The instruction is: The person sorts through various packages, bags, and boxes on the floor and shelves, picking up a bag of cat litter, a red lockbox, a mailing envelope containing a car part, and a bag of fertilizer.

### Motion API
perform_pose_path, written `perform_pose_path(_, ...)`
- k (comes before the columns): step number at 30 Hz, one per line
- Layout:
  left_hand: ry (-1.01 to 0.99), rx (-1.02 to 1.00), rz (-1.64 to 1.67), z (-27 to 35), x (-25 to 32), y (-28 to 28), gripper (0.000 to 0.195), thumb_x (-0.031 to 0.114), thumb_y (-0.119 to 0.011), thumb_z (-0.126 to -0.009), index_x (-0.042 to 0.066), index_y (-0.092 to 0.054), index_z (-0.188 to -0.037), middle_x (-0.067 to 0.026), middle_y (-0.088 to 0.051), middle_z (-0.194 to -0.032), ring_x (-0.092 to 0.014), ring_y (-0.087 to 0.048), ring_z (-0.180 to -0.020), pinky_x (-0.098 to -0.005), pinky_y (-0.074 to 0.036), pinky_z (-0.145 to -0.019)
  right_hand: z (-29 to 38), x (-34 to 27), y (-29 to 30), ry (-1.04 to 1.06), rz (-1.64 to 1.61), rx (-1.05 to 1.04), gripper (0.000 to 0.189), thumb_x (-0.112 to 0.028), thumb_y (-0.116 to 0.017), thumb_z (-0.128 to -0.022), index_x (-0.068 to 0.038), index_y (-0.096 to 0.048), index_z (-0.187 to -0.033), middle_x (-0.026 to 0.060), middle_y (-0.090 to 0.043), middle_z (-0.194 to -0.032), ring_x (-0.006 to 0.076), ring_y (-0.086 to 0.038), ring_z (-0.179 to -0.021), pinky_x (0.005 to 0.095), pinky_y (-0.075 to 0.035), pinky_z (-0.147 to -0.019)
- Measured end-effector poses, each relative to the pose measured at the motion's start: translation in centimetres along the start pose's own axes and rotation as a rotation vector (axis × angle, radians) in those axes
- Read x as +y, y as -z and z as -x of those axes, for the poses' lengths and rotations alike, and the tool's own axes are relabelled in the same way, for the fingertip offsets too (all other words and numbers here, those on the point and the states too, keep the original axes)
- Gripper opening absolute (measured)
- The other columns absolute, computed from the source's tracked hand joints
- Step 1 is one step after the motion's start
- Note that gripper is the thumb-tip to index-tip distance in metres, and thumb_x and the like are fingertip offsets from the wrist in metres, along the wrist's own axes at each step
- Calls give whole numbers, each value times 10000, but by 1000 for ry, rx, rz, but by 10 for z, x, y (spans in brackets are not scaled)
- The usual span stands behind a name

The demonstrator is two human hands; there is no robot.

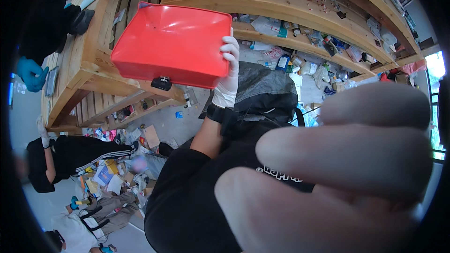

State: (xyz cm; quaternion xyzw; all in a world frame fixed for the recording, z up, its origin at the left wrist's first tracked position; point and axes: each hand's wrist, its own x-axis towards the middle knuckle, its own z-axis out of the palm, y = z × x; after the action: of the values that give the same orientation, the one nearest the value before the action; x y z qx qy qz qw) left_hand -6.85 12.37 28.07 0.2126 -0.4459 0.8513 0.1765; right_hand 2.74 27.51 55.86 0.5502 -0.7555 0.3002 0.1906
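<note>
My left hand [230, 63], in a white glove with a black band at the wrist, grips the right side of a shallow red plastic bin [172, 42]. The bin is raised and tilted, with a small black part [161, 83] at its lower edge. My right hand [316, 161], also in a pale glove, is very close to the camera and blurred. Its thumb and fingers are apart, and nothing shows between them. Below the bin and beside my left wrist lies a large dark grey and black bag [263, 91].
Wooden slatted shelves [281, 10] with small goods stand ahead; another wooden rack [95, 56] stands at left. Packages and papers [109, 175] litter the floor. One person [45, 24] is at the upper left by the rack; others [88, 151] are at the lower left.
</note>
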Motion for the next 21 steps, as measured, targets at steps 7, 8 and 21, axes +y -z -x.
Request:
perform_pose_path(7,-120,-1,118,27,11,-15,517,170,-392,-914,10,-260,-1387,-114,-444,-1128,-219,-476,-993,-381,-408,-924,15,70,-62,-48,-86,-43,383,-74,-643,-722,-39,-544,-1090,143,-591,-1059,282,-567,-986,377,-429,-874)
perform_pose_path(8,-108,21,89,24,10,-10,514,178,-390,-917,11,-262,-1386,-115,-447,-1132,-219,-479,-996,-379,-407,-925,25,85,-82,-145,-72,-9,411,-58,-647,-721,-33,-541,-1116,150,-592,-1084,287,-570,-1011,381,-429,-894)
perform_pose_path(21,-88,436,-971,33,12,21,501,276,-359,-947,14,-293,-1369,-127,-492,-1181,-214,-513,-1036,-350,-395,-950,54,139,-243,-474,126,58,959,-230,-754,-556,-19,-283,-1364,190,-465,-1127,352,-485,-982,414,-411,-848)
